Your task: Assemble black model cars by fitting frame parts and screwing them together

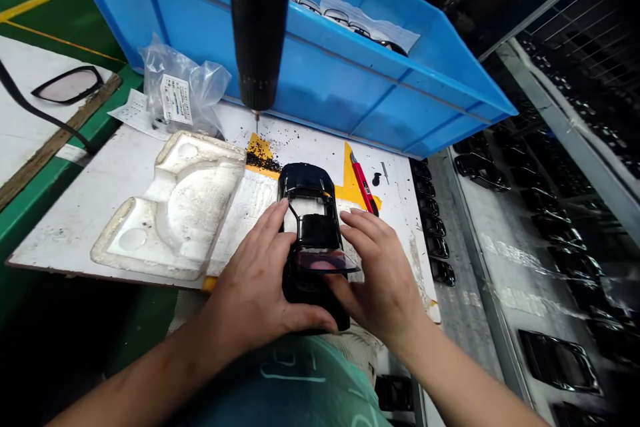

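Observation:
A glossy black model car body [319, 230] lies lengthwise in front of me, low over the front of the work board. My left hand [260, 273] is closed along its left side, thumb across the near end. My right hand [383, 267] is closed around the right side, with its fingertips near the car's side. Above the near part stands a tilted, tinted see-through piece [327, 261]. The right thumb is partly hidden behind it, and whether this piece is joined to the body I cannot tell.
An electric screwdriver [257, 47] hangs above the board, over black shavings [265, 161]. A white foam block [185, 213] lies left, a red utility knife [364, 181] right. Behind are a plastic bag [173, 90] and blue crate [345, 93]. Black car parts [560, 360] fill the right-hand racks.

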Demonstrator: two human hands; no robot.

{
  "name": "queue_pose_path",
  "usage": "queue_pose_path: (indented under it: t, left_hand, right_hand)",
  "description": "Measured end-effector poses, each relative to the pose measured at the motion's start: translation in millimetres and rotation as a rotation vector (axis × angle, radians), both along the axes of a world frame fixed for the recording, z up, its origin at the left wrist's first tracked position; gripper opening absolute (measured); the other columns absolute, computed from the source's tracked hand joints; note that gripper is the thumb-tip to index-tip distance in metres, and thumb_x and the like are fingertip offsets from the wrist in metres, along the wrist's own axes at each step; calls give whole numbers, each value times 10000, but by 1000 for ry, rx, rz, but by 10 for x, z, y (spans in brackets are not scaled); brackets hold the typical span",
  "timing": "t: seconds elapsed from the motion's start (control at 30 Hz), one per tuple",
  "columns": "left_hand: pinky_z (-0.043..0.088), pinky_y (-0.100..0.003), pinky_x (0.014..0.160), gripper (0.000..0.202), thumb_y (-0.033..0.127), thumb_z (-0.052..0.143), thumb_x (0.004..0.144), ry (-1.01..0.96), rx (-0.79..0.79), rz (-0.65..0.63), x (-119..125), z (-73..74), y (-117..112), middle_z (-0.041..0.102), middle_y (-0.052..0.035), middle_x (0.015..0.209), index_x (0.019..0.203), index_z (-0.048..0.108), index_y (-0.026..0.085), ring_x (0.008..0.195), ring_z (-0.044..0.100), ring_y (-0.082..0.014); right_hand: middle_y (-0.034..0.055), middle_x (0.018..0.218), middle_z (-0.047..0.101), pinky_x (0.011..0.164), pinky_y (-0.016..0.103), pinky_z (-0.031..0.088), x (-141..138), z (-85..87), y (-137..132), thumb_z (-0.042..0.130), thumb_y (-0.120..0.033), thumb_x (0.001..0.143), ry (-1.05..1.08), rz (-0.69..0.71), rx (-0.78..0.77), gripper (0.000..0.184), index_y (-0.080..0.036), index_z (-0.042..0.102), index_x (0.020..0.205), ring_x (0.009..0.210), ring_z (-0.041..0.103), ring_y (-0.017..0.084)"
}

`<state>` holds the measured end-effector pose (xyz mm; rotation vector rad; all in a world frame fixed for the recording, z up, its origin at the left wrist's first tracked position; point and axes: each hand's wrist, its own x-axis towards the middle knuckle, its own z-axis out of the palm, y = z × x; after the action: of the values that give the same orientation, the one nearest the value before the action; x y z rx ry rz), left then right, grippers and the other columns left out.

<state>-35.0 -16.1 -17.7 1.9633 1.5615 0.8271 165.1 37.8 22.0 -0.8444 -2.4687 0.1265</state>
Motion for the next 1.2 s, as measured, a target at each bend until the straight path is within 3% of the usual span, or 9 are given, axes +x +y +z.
queue_pose_path:
  t: [0.17, 0.4, 0.57, 0.73, 0.87, 1.03, 1.13, 1.2]
  left_hand:
    - [429, -550, 1121, 762, 821, 647, 629, -8, -1, 80, 69, -3, -21, 238, -226, 1592, 1004, 602, 159, 1452, 322, -368]
    - [456, -530, 1098, 799, 779, 782, 470, 8, -82, 63, 73, 3, 0, 259, -224, 1585, 985, 602, 194, 1471, 285, -354]
    - [376, -576, 1146, 804, 851, 649, 581, 10, 16, 35, 51, -21, -6, 259, -264, 1571, 1013, 572, 177, 1467, 278, -384]
    - [374, -588, 1132, 837, 889, 558, 622, 45, 7, 15, 36, -1, 10, 282, -275, 1558, 1012, 577, 149, 1459, 286, -403]
    - [368, -568, 1136, 869, 870, 544, 663, 69, 96, 18, 33, -43, -10, 254, -298, 1561, 1107, 526, 124, 1455, 302, -386]
    - [339, -568, 1151, 964, 902, 543, 610, 68, 97, 9, 36, -59, -31, 216, -293, 1577, 1157, 507, 110, 1464, 276, -395]
    - [358, -539, 1141, 668, 728, 531, 819, 80, 60, 12, 42, -13, -27, 222, -264, 1586, 1110, 516, 128, 1474, 276, -350]
    - [371, -514, 1134, 428, 552, 501, 922, 81, 41, 21, 44, 13, -24, 232, -235, 1593, 1070, 512, 151, 1473, 293, -313]
  right_hand:
    - [173, 1275, 601, 1122, 429, 433, -195, -56, 28, 571, -82, 910, -53, 29, -72, 387, -97, 478, 1285, 1272, 520, 263]
    - [162, 1255, 642, 1101, 401, 478, -170, -67, 13, 589, -56, 901, -45, 12, -31, 287, -124, 537, 1176, 1267, 550, 248]
    - [145, 1236, 655, 1062, 397, 519, -212, -100, 9, 586, -109, 934, -29, -11, -25, 315, -151, 505, 1236, 1245, 571, 240]
    - [172, 1289, 609, 1080, 438, 492, -136, -23, 23, 553, -105, 942, -39, 45, -73, 424, -116, 435, 1350, 1294, 520, 256]
    - [177, 1479, 436, 1162, 553, 348, 96, 58, -88, 581, -325, 978, -76, 65, -192, 578, -139, 333, 1465, 1432, 319, 296]
    - [143, 1609, 164, 1175, 679, 44, 264, -30, -336, 435, -612, 970, -383, 190, -317, 836, -106, 131, 1562, 1489, 19, 366]
    - [128, 1611, 154, 1159, 677, -44, 304, -73, -365, 409, -694, 946, -402, 257, -356, 883, -123, 138, 1564, 1489, -10, 361]
    - [109, 1603, 208, 1171, 657, -44, 360, -55, -291, 387, -604, 997, -300, 267, -379, 725, -168, 211, 1549, 1495, 40, 326]
